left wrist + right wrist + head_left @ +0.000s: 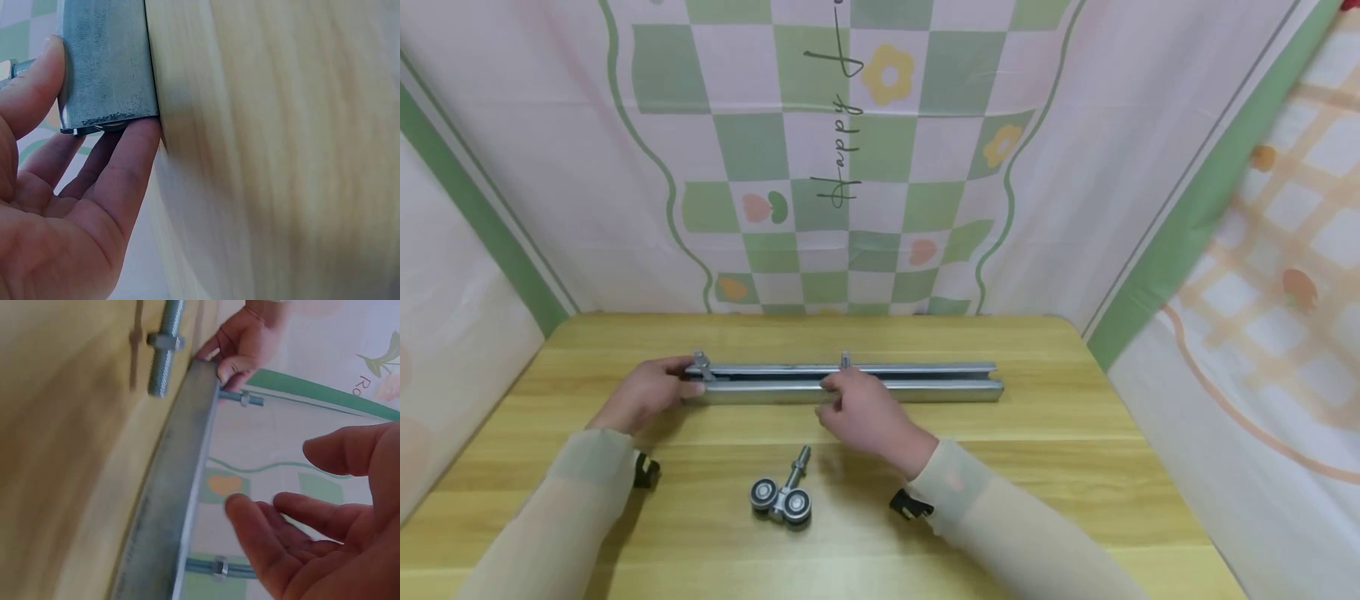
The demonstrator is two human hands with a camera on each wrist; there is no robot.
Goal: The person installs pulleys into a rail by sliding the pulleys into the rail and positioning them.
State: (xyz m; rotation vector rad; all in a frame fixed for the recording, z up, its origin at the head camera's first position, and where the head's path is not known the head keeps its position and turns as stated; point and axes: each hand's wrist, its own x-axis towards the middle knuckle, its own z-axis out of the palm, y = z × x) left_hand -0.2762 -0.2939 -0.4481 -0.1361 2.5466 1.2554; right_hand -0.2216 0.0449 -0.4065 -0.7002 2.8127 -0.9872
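A slotted metal rail (940, 391) lies across the table, its slot facing up. My left hand (651, 389) grips the rail's left end, thumb on its near side and fingers at the end face. A threaded bolt with a nut (702, 365) stands up from the slot beside that hand. Over the middle of the rail is my right hand (872, 412), fingers loosely bent and apart, holding nothing in the right wrist view. A second bolt (220, 567) sticks out of the rail near those fingers. Nearer me, a roller trolley (782, 502) with wheels and a threaded bolt lies on the wood.
The wooden table (1045, 492) has rounded far corners. A checked, patterned cloth (820, 150) hangs behind its far edge, and more cloth hangs at both sides. The trolley lies between my forearms, in front of the rail.
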